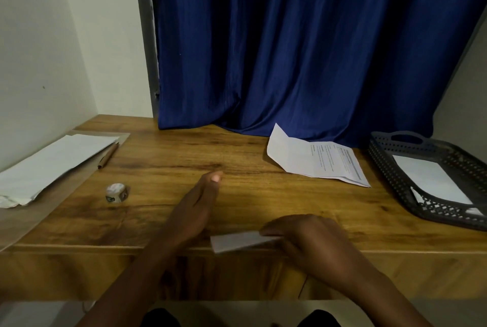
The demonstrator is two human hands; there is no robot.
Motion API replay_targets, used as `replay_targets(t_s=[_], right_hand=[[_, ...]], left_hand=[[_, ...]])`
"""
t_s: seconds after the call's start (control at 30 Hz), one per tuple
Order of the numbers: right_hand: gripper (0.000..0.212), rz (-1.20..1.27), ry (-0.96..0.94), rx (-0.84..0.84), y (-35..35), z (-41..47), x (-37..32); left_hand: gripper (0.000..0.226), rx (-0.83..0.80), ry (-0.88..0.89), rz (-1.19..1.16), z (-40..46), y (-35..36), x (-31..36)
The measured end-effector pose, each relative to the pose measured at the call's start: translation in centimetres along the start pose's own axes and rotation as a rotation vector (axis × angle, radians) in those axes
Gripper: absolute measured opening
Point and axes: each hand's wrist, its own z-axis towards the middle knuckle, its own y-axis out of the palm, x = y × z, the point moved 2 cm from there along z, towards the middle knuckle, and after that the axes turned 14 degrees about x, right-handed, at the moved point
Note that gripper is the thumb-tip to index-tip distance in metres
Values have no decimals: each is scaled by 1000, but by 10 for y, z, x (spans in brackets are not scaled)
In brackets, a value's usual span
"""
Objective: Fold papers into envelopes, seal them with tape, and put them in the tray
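Behind the desk hangs a blue curtain [303,44], its hem pooling on the far edge of the wooden desk [168,158], which fills the width of my view. At the far right sits a dark perforated tray [395,168] with a white folded envelope [432,181] lying flat inside it. At the left edge rests a stack of white papers [52,163], with a brown pen [108,156] lying just beside its right edge. Near the curtain, between the middle of the desk and the tray, lies a partly folded printed sheet [313,160], one corner flap turned up.

My left hand [195,210] reaches forward over the desk with fingers straight and together, holding nothing. My right hand [305,234] is at the near edge of the desk, fingers curled over one end of a small folded paper [237,241], gripping it; the free end sticks out to the left, close to my left wrist. Well to the left of my left hand stands a small tape roll [117,193], apart from everything else.
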Motion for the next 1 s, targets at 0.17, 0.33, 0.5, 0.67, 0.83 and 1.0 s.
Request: replay_targets(t_s=[0.17,0.33,0.5,0.67,0.83,1.0], right_hand=[[18,428,262,166,-23,26,3],[15,1108,730,290,-21,59,-2],[23,1219,993,148,16,77,1],[19,744,804,119,49,79,3],[13,724,764,195,55,75,9],[15,691,725,233,59,72,11]], left_hand=[[25,52,-79,-72,-4,-4,8],[66,4,-30,-37,-5,-4,13],[62,-20,-24,79,-9,-1,12],[57,-93,50,292,-13,0,19],[65,-110,148,354,-10,4,14],[54,-97,128,192,-8,-4,14]])
